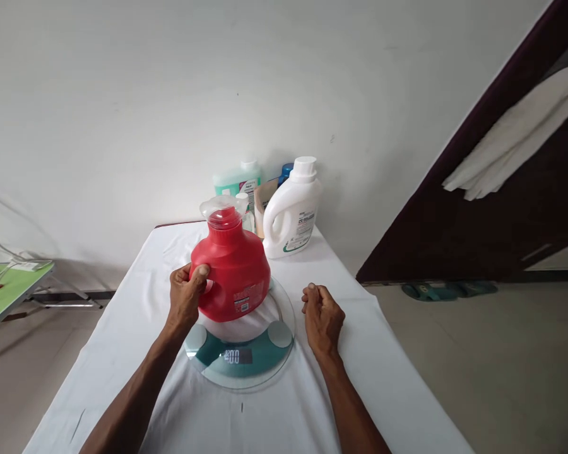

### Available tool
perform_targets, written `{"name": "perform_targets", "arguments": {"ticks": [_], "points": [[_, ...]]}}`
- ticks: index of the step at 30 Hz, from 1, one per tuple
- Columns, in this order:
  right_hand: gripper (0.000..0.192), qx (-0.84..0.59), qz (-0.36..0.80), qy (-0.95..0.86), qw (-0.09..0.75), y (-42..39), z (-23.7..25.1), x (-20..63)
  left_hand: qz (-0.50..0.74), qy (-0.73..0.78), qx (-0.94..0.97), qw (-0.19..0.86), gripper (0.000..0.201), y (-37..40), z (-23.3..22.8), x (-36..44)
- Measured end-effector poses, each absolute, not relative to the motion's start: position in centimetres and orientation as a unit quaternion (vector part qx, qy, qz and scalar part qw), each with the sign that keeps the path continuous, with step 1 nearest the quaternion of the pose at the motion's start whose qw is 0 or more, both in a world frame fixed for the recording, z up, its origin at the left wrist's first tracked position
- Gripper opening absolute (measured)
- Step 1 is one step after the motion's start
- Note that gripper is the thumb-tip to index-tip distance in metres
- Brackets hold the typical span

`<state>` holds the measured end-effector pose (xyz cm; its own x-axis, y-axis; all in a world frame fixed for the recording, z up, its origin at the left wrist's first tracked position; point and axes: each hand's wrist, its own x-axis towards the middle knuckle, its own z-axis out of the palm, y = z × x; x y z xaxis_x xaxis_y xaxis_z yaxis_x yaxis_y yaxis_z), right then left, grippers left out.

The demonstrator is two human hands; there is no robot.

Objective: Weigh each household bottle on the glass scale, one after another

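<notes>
My left hand (pixel 188 295) is closed around the handle of a red plastic detergent jug (pixel 239 268). A clear plastic cap (pixel 223 211) covers the jug's neck. I see the jug over a round glass scale (pixel 265 359), hiding its far part; the scale's display (pixel 238 356) seems to read 0.0. To the right of the scale, my right hand (pixel 322 318) is apart from the jug, its fingers curled in and no object visible in them.
A white cloth covers the table (pixel 360 359). At its far end, against the wall, stand a white handled bottle (pixel 300 208), a green liquid bottle (pixel 227 183) and a blue-capped container (pixel 285 171). A green folding table (pixel 9 284) is at left; slippers (pixel 430 292) lie on the floor at right.
</notes>
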<state>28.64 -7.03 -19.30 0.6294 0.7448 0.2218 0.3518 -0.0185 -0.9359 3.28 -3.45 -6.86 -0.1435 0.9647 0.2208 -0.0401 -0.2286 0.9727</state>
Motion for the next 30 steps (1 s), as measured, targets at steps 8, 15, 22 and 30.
{"name": "perform_targets", "arguments": {"ticks": [8, 15, 22, 30], "points": [[0.051, -0.719, 0.069, -0.258, 0.642, -7.4, -18.1, 31.5, 0.638, 0.387, 0.5, 0.439, 0.085, -1.4, -2.3, 8.2], [0.038, -0.724, 0.021, -0.18, 0.665, -7.8, -18.1, 33.3, 0.583, 0.36, 0.519, 0.511, 0.079, 0.5, -3.8, 16.6], [0.039, -0.73, 0.005, -0.162, 0.664, -7.9, -18.4, 34.5, 0.558, 0.358, 0.516, 0.542, 0.079, 2.3, -7.4, 21.2], [0.039, -0.717, 0.03, -0.177, 0.674, -7.5, -17.9, 33.7, 0.572, 0.366, 0.511, 0.527, 0.075, 4.1, -9.7, 21.9]]}}
